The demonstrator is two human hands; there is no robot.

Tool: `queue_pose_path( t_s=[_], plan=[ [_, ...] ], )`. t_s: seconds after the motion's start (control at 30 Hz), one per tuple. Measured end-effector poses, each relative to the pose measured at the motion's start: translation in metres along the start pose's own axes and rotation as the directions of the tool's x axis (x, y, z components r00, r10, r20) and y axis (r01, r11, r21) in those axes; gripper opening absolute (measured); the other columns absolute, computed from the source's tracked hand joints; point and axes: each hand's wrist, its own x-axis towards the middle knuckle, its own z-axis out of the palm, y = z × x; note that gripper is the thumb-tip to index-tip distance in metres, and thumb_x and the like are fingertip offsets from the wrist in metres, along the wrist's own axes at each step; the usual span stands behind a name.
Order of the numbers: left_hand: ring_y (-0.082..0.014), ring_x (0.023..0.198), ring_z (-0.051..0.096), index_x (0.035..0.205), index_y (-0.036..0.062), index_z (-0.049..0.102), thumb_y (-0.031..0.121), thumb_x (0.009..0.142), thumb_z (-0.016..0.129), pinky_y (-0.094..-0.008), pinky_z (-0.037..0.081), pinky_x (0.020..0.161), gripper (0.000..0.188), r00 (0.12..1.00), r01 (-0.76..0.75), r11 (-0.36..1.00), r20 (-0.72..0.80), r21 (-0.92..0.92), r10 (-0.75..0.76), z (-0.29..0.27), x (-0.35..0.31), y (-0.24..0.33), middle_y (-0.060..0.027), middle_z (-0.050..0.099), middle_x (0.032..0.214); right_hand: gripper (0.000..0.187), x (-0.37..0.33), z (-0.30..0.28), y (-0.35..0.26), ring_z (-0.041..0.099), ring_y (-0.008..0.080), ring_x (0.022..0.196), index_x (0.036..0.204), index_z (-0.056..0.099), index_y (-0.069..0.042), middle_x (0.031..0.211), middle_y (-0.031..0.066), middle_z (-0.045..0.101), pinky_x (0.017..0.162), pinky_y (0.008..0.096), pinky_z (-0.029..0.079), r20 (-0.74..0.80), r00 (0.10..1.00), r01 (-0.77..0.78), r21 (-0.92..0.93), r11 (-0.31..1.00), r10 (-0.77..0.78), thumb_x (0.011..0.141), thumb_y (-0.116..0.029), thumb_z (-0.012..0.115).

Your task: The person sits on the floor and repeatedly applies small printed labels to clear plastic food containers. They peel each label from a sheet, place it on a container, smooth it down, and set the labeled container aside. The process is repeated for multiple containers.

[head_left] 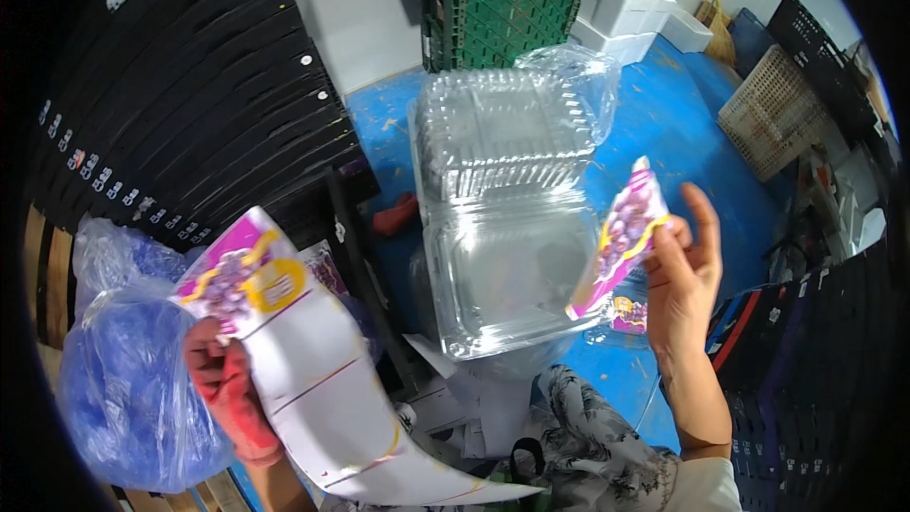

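Red-gloved left hand (232,389): I see it raised at eight o'clock, fingers toward eleven
Left grip: fingers curled, pinching the edge of a long, curving white paper strip (327,370) topped by a purple grape-print label (237,275)
Bare right hand (684,289): upright, near three
Right grip: thumb and finger pinching a loose purple grape-print sticker (621,237), another finger spread
Clear plastic clamshell container (512,275): open, at centre

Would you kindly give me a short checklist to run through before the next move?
1. Purple label pinched in the right hand: ok.
2. Label strip held by the red-gloved left hand: ok.
3. Clear container lying open: ok.
4. Purple label clear of the container: cannot tell, they overlap in this view.
5. Label strip flat: not ok, it curves.
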Motion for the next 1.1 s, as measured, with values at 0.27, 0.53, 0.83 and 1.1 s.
queue_pose_path(
  t_s=[0.27, 0.53, 0.83, 1.1],
  plan=[
    [-0.0142, 0.053, 0.051, 0.115, 0.001, 0.044, 0.022, 0.091, 0.049, -0.027, 0.043, 0.051, 0.032, 0.875, 0.384, 0.83, 0.446, -0.404, -0.188, 0.012, 0.015, 0.036, -0.0033, 0.043, 0.057, 0.008, -0.007, -0.019, 0.038, 0.059, 0.0087, 0.069, 0.081, 0.057, -0.002, 0.078, 0.0021, 0.058, 0.059, 0.0247, 0.056, 0.045, 0.892, -0.451, 0.061, 0.89, 0.449, 0.086, -0.006, 0.062],
    [-0.0081, 0.046, 0.04, 0.136, 0.0049, 0.039, 0.009, 0.082, 0.063, -0.0226, 0.033, 0.046, 0.059, 0.315, 0.025, 0.955, 0.904, 0.295, -0.288, 0.1, -0.006, 0.028, -0.0039, 0.044, 0.05, 0.012, -0.011, -0.011, 0.051, 0.062, 0.0128, 0.061, 0.077, 0.053, 0.0, 0.076, 0.0064, 0.058, 0.053, 0.0245, 0.056, 0.075, 0.915, -0.381, -0.163, 0.91, 0.396, 0.083, -0.002, 0.063],
    [-0.028, 0.043, 0.054, 0.14, 0.0047, 0.027, 0.029, 0.084, 0.059, -0.0355, 0.042, 0.044, 0.069, 0.282, -0.413, 0.848, 0.932, 0.332, -0.228, 0.144, -0.023, 0.023, -0.0114, 0.05, 0.048, 0.012, -0.011, -0.009, 0.059, 0.063, 0.0146, 0.065, 0.077, 0.052, 0.001, 0.076, 0.0067, 0.058, 0.057, 0.0259, 0.058, 0.105, 0.909, -0.379, -0.198, 0.904, 0.404, 0.083, 0.002, 0.061],
    [-0.0276, 0.044, 0.057, 0.137, 0.0024, 0.032, 0.04, 0.084, 0.056, -0.0365, 0.046, 0.044, 0.069, 0.339, -0.549, 0.717, 0.898, 0.43, -0.28, 0.148, -0.025, 0.011, -0.0113, 0.053, 0.047, 0.014, -0.013, -0.005, 0.052, 0.065, 0.0123, 0.07, 0.076, 0.051, 0.004, 0.067, 0.0038, 0.056, 0.057, 0.0249, 0.057, 0.088, 0.911, -0.324, -0.453, 0.831, 0.403, 0.084, -0.001, 0.062]
  ],
)
